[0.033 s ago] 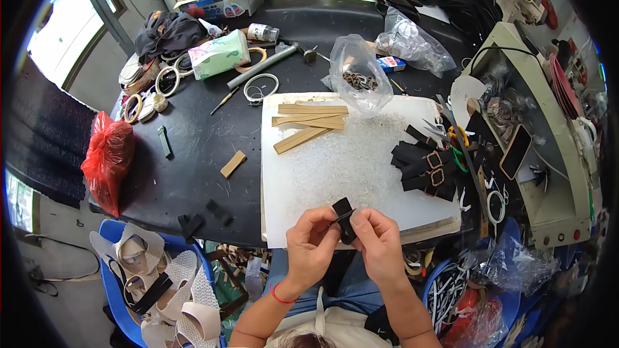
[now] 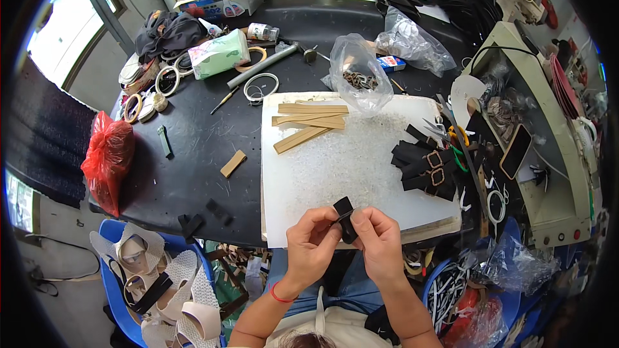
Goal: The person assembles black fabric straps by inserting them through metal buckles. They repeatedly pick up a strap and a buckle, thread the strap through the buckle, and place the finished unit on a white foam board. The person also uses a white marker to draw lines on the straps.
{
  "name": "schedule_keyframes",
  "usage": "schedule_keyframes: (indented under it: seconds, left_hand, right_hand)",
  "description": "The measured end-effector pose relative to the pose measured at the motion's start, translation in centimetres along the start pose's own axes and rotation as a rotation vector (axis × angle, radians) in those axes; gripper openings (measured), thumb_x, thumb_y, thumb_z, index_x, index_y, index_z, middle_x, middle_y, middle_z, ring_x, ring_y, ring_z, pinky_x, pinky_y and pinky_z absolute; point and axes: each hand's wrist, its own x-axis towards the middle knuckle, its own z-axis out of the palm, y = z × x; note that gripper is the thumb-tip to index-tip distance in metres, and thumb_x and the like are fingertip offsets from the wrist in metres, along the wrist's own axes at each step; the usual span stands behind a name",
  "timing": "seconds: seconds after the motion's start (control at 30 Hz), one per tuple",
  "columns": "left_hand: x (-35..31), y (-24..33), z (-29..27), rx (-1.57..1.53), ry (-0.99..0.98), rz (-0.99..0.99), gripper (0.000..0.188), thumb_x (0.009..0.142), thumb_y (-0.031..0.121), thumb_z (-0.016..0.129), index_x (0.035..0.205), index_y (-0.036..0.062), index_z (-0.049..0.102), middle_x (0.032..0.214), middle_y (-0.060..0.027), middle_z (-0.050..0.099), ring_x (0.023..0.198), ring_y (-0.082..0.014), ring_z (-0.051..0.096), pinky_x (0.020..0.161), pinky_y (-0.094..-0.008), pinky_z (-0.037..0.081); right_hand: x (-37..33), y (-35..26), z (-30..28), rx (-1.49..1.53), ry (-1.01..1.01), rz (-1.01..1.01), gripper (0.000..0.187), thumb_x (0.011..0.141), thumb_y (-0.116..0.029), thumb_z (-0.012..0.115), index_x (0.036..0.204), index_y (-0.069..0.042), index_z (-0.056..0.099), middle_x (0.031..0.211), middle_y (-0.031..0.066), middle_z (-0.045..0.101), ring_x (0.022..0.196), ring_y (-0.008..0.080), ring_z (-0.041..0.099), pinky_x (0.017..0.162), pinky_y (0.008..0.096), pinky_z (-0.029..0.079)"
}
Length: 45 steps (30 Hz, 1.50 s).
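Observation:
Over the front edge of a white cutting board (image 2: 361, 174), both my hands hold a short black strap (image 2: 343, 206). My left hand (image 2: 309, 241) pinches its left side between thumb and fingers. Closed on the right side, my right hand (image 2: 379, 238) has its thumb pressed against the strap. The strap looks folded or looped; its lower part is partly hidden by my fingers. On the board's right lies a pile of black straps (image 2: 419, 161) with metal buckles (image 2: 436, 167). Several tan strips (image 2: 313, 111) rest at the board's back left.
A clear bag of small metal parts (image 2: 361, 84) stands behind the board. Scissors (image 2: 442, 130) lie beside the strap pile. A red plastic bag (image 2: 108, 161) sits at the table's left edge. Below it is a blue basket (image 2: 111, 283) of beige shoe pieces. A phone (image 2: 516, 151) rests right.

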Motion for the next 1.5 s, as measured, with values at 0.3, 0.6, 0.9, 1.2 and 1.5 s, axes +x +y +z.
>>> schedule_keyframes:
  seconds: [0.3, 0.6, 0.9, 1.2, 1.5]
  left_hand:
    - [0.3, 1.9, -1.5, 0.104, -0.212, -0.153, 0.017, 0.085, -0.005, 0.061, 0.102, -0.0051, 0.057, 0.095, -0.0083, 0.063, 0.087, -0.0123, 0.062, 0.08, -0.0255, 0.052]
    - [1.9, 4.3, -3.8, 0.059, -0.339, -0.623, 0.02, 0.087, 0.006, 0.065, 0.104, -0.0023, 0.059, 0.092, -0.0058, 0.065, 0.082, -0.0097, 0.063, 0.071, -0.0218, 0.051]
    - [2.5, 5.5, -4.5, 0.094, -0.405, -0.751, 0.025, 0.086, 0.007, 0.066, 0.108, -0.0048, 0.06, 0.086, -0.008, 0.066, 0.074, -0.0097, 0.063, 0.065, -0.022, 0.052]
    - [3.9, 5.8, -5.2, 0.241, -0.35, -0.73, 0.023, 0.086, 0.006, 0.066, 0.104, -0.007, 0.062, 0.084, -0.0091, 0.066, 0.072, -0.0096, 0.062, 0.065, -0.0212, 0.052]
    - [4.4, 4.5, -5.2, 0.386, -0.314, -0.672, 0.023, 0.086, 0.006, 0.065, 0.105, -0.0064, 0.061, 0.08, -0.008, 0.067, 0.069, -0.0101, 0.063, 0.065, -0.0225, 0.052]
  right_hand:
    - [0.0, -1.3, -1.4, 0.02, -0.157, -0.088, 0.008, 0.092, -0.01, 0.059, 0.095, -0.003, 0.059, 0.091, 0.0006, 0.053, 0.083, 0.0055, 0.048, 0.076, 0.02, 0.04]
    - [0.5, -1.4, -3.3, -0.605, 0.251, -0.579, 0.03, 0.081, -0.016, 0.071, 0.104, -0.003, 0.056, 0.104, 0.0057, 0.054, 0.095, 0.0141, 0.05, 0.087, 0.0325, 0.039]
    - [0.6, -2.4, -2.8, -1.219, -0.44, -0.687, 0.048, 0.064, -0.025, 0.081, 0.108, -0.014, 0.065, 0.1, 0.0002, 0.064, 0.097, 0.0187, 0.06, 0.103, 0.0521, 0.03]
    - [2.1, -1.7, -2.7, -1.247, -0.372, -0.709, 0.042, 0.066, -0.022, 0.079, 0.106, -0.013, 0.065, 0.089, -0.0011, 0.064, 0.089, 0.0167, 0.06, 0.101, 0.0518, 0.031]
    - [2.6, -1.2, -3.4, -1.306, -0.326, -0.657, 0.047, 0.063, -0.018, 0.08, 0.107, -0.011, 0.066, 0.095, 0.0009, 0.062, 0.093, 0.0208, 0.054, 0.095, 0.0464, 0.035]
